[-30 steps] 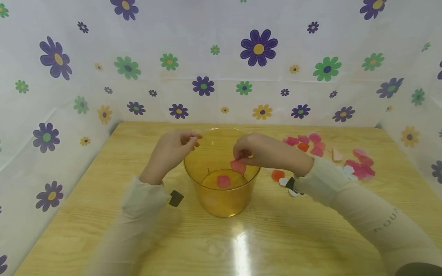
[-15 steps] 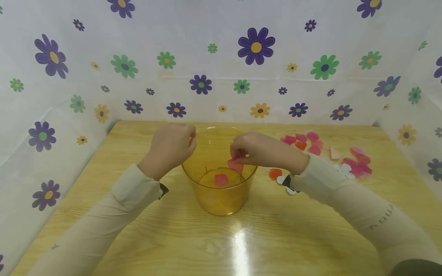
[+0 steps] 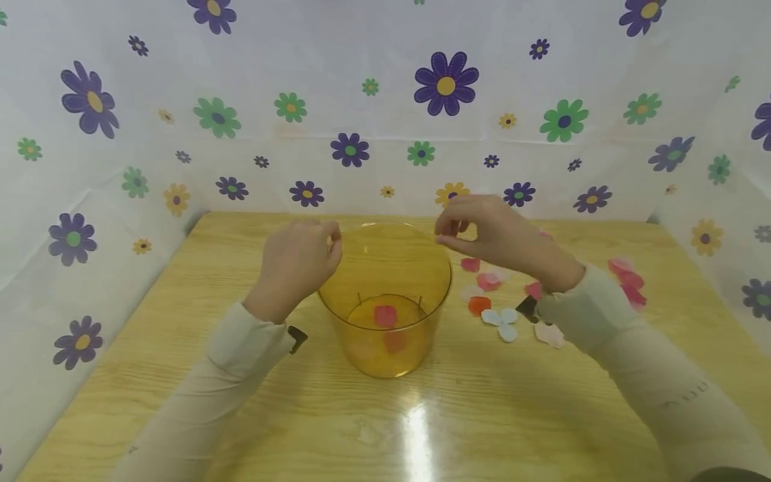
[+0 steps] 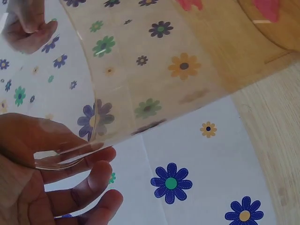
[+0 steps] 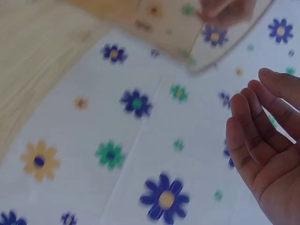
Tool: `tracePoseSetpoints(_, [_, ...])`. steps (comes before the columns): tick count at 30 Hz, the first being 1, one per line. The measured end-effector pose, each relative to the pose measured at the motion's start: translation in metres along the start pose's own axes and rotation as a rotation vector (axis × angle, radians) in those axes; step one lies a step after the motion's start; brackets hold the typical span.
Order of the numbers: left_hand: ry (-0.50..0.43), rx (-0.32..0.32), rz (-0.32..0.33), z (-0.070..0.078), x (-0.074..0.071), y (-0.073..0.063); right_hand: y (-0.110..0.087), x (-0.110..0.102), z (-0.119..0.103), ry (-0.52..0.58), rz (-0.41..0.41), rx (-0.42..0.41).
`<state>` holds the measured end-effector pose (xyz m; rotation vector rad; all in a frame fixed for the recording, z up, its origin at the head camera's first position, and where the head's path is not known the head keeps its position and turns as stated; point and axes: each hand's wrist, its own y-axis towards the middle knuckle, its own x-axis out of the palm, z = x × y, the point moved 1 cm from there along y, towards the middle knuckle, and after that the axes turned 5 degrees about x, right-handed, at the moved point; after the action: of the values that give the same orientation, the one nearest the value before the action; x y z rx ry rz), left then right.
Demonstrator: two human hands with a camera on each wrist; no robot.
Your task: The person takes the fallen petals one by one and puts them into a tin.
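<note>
A see-through bucket (image 3: 388, 264) stands upright on the table, looking amber against the wood. My left hand (image 3: 299, 260) grips its left rim; in the left wrist view the thumb and fingers (image 4: 80, 194) lie on either side of the edge. One pink petal (image 3: 385, 316) shows inside the bucket, and a second reddish petal (image 3: 395, 342) shows dimly through the front wall. Just off the right rim hovers my right hand (image 3: 490, 233). In the right wrist view its fingers (image 5: 248, 133) are loosely bent, holding nothing.
Right of the bucket lie an orange-red petal (image 3: 479, 306), a white flower piece (image 3: 502, 323), a pale pink petal (image 3: 549, 334) and several pink petals (image 3: 628, 280). My right forearm hides part of them. Flower-printed cloth (image 3: 385, 120) walls the table's back and sides.
My left hand has closed on the rim. My right hand has let a pink petal drop into the bucket and has moved up and right, out past the rim.
</note>
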<state>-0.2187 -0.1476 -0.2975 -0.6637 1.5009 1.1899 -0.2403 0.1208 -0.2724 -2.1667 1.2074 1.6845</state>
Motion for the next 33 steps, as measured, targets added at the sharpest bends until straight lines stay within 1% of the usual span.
tracePoseSetpoints(1, [-0.006,-0.014,-0.002,-0.002,0.000,0.000,-0.001,-0.003,0.007,-0.011,0.017,0.024])
tracePoseSetpoints(2, [-0.014,-0.030,-0.004,-0.003,-0.001,-0.001,-0.002,-0.006,0.015,-0.019,0.014,0.065])
tracePoseSetpoints(3, [-0.018,-0.042,-0.005,-0.005,-0.003,-0.003,-0.003,-0.006,0.023,-0.030,-0.007,0.105])
tracePoseSetpoints(5, [-0.015,-0.055,-0.010,-0.009,-0.006,-0.005,-0.004,-0.002,0.043,-0.054,-0.091,0.202])
tracePoseSetpoints(8, [-0.008,-0.045,-0.025,-0.011,-0.011,-0.010,-0.011,0.012,0.076,-0.081,-0.247,0.358])
tracePoseSetpoints(11, [0.006,-0.014,-0.019,-0.009,-0.013,-0.013,-0.022,0.030,0.108,-0.107,-0.361,0.464])
tracePoseSetpoints(13, [0.006,-0.004,-0.010,-0.006,-0.012,-0.013,-0.031,0.040,0.124,-0.102,-0.411,0.515])
tracePoseSetpoints(16, [-0.013,-0.007,-0.002,-0.004,-0.007,-0.013,-0.041,0.052,0.141,-0.097,-0.457,0.539])
tracePoseSetpoints(19, [-0.029,-0.022,-0.008,-0.003,-0.003,-0.013,-0.046,0.059,0.150,-0.073,-0.473,0.546])
tracePoseSetpoints(26, [-0.059,-0.046,-0.029,-0.001,-0.004,-0.012,-0.047,0.062,0.157,-0.054,-0.465,0.590])
tracePoseSetpoints(29, [-0.072,-0.045,-0.045,0.001,-0.004,-0.011,-0.048,0.061,0.159,-0.045,-0.455,0.597])
tracePoseSetpoints(33, [-0.078,-0.043,-0.070,0.003,-0.005,-0.009,-0.050,0.058,0.160,-0.042,-0.437,0.585])
